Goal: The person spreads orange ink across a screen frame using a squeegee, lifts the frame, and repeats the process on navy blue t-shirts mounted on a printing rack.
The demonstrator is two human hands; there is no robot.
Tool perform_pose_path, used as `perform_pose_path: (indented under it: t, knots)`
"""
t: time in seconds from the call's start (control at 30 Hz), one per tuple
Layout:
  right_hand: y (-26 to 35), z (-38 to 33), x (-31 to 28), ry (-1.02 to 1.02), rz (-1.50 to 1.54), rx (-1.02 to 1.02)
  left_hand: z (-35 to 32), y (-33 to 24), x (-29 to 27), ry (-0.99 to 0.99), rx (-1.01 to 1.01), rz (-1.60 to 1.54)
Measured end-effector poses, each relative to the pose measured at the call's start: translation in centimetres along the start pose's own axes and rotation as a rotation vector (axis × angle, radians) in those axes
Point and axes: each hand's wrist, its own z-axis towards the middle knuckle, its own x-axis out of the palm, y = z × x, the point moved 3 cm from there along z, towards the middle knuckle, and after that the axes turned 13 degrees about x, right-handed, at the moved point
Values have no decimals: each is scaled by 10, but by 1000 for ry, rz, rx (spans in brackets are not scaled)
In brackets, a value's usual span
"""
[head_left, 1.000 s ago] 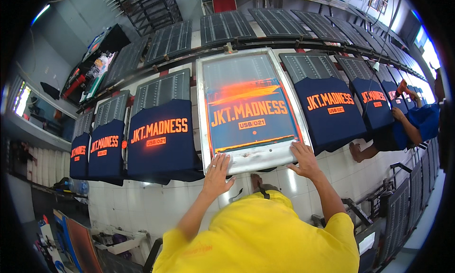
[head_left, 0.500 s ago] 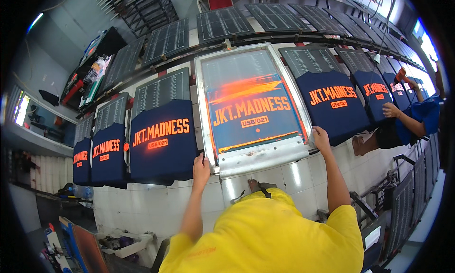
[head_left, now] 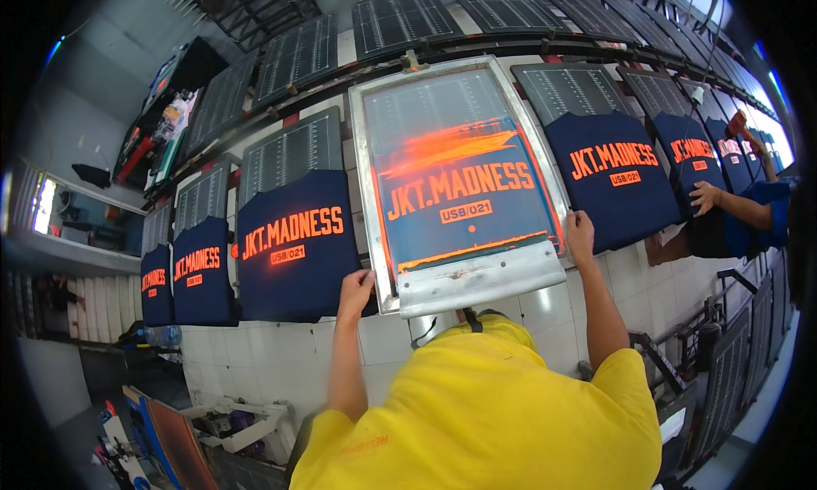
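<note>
A metal-framed printing screen [head_left: 366,158] lies in the middle over a dark pallet, orange ink smeared across the upper part of its mesh. Through it shows orange lettering on dark blue. Across its near end rests a wide metal squeegee [head_left: 481,280], touched by neither hand. My left hand [head_left: 356,291] is closed at the frame's near left side, fingertips against the edge. At the near right side my right hand [head_left: 579,235] has its fingers curled in at the frame's edge. What lies under the fingers is partly hidden.
Navy shirts with orange prints lie on pallets to the left [head_left: 298,286] and right [head_left: 630,205]. Bare pallets [head_left: 404,22] line the far side. At the right, a co-worker's hand [head_left: 705,198] is near a shirt, and an orange heat gun [head_left: 736,124] is raised. Racks [head_left: 732,371] stand lower right.
The view has shifted slightly, so the screen and shirts sit a little differently. Both hands stay at the screen's sides. The squeegee remains at the near end.
</note>
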Motion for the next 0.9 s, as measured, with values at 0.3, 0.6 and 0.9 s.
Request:
perform_pose_path:
  t: [0.3,0.6,0.9]
  knots:
    - [2,-1,-1,13,-37,22,-3,-5,-3,-6,-90,-164]
    - [13,-8,-4,95,-39,118,-4,-9,-4,-9,-99,-261]
    - [1,3,0,22,14,23,-5,-20,6,-109,-50,-251]
